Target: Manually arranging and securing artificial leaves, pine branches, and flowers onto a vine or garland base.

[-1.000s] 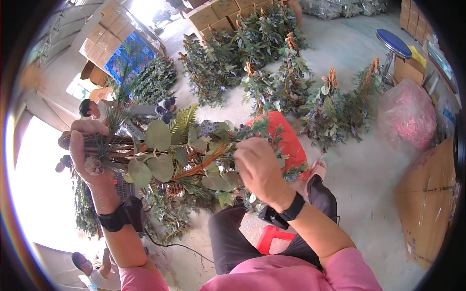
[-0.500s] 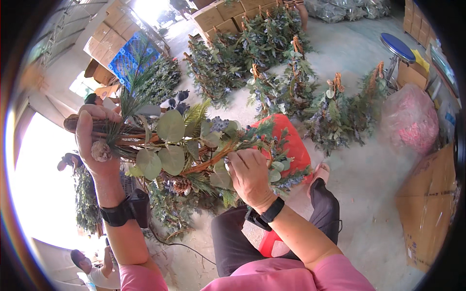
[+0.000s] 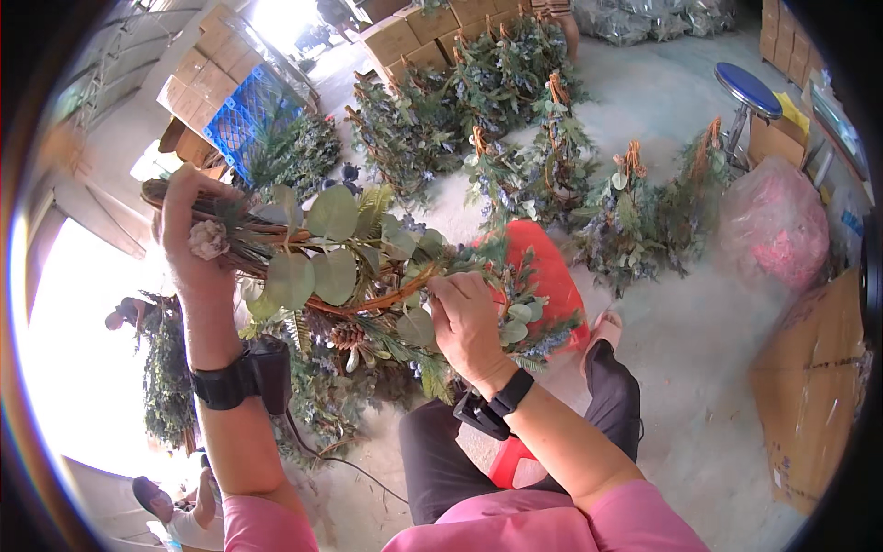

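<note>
An artificial wreath point(image 3: 333, 276) of rust-brown twigs, round grey-green leaves, fern sprigs and dark blue berries is held up in front of me. My left hand point(image 3: 190, 241) is closed round its twig end at the left, beside a pale flower-like cone point(image 3: 209, 239). A brown pine cone point(image 3: 348, 335) hangs on the lower side. My right hand point(image 3: 467, 322) pinches a twig or stem at the middle right; the fingers hide exactly which. Beyond that hand, the wreath's leafy right end lies over a red plastic stool point(image 3: 544, 276).
Finished-looking wreaths point(image 3: 515, 83) stand in rows on the floor ahead. More greenery point(image 3: 317, 386) lies below the held wreath. A blue round stool point(image 3: 747, 89), a bag of pink material point(image 3: 777, 225) and a large carton point(image 3: 809, 386) are at the right. Another person point(image 3: 179, 515) is at lower left.
My left hand has shifted slightly right with its end of the wreath, which has tilted a little. My right hand has moved slightly left and still pinches the stem.
</note>
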`<state>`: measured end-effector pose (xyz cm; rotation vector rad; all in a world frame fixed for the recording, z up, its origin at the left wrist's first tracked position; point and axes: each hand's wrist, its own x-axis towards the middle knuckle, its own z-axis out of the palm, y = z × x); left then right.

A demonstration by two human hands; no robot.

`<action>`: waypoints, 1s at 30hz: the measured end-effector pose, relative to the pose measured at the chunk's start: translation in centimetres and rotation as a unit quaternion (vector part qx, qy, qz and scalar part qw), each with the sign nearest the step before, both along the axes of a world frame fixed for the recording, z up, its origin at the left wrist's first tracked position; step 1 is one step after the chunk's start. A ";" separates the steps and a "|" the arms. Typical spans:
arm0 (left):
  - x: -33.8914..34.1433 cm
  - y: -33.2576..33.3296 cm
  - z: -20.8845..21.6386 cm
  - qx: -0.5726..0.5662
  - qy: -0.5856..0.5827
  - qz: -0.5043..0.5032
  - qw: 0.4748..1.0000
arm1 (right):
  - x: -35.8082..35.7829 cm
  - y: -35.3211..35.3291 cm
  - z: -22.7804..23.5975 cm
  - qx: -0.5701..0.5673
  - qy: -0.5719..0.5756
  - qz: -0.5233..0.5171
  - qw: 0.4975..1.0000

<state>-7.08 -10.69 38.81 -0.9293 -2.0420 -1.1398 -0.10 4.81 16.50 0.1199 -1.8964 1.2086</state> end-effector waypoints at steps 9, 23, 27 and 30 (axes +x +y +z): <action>-0.4 1.2 0.4 0.190 -0.171 -0.051 0.965 | 0.7 0.2 -0.2 -0.008 0.027 -0.004 1.000; -0.1 2.1 0.6 0.153 -0.123 -0.024 0.980 | 0.6 0.6 -0.3 -0.057 -0.009 0.090 0.994; -0.7 2.5 0.6 0.208 -0.139 -0.028 0.968 | 0.8 0.5 -0.1 -0.046 -0.028 0.048 0.997; -0.7 2.5 0.6 0.202 -0.140 -0.028 0.969 | 0.1 1.9 0.2 -0.064 -0.067 0.093 0.991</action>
